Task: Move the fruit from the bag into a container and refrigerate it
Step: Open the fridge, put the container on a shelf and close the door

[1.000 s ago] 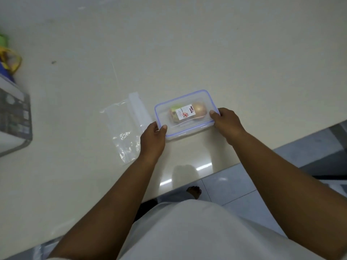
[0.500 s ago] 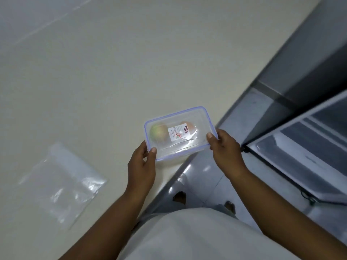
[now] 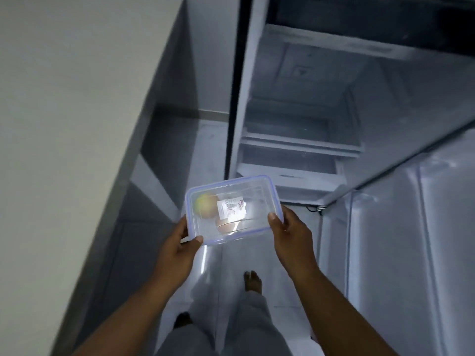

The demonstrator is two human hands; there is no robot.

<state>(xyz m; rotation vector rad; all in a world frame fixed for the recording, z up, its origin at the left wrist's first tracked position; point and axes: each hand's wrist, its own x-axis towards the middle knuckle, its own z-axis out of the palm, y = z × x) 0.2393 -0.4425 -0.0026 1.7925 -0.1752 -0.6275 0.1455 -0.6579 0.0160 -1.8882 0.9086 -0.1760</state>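
ok so the container [image 3: 231, 209] with the fruit [image 3: 207, 204] is off the desk [image 3: 77, 124] now, left hand [image 3: 177, 250] and right hand [image 3: 290, 232] gripping it in front of the open fridge [image 3: 295, 140], so basically just shelving left.

One clear container [image 3: 232, 209] with a blue-edged lid is up in front of the open refrigerator [image 3: 303, 129]. Two fruits show inside it: a greenish one [image 3: 205, 204] and a reddish one [image 3: 226, 224]. One white label [image 3: 231, 207] sits on its lid. Two hands grip it: left hand [image 3: 177, 255], right hand [image 3: 291, 236]. Two bare feet show below it.
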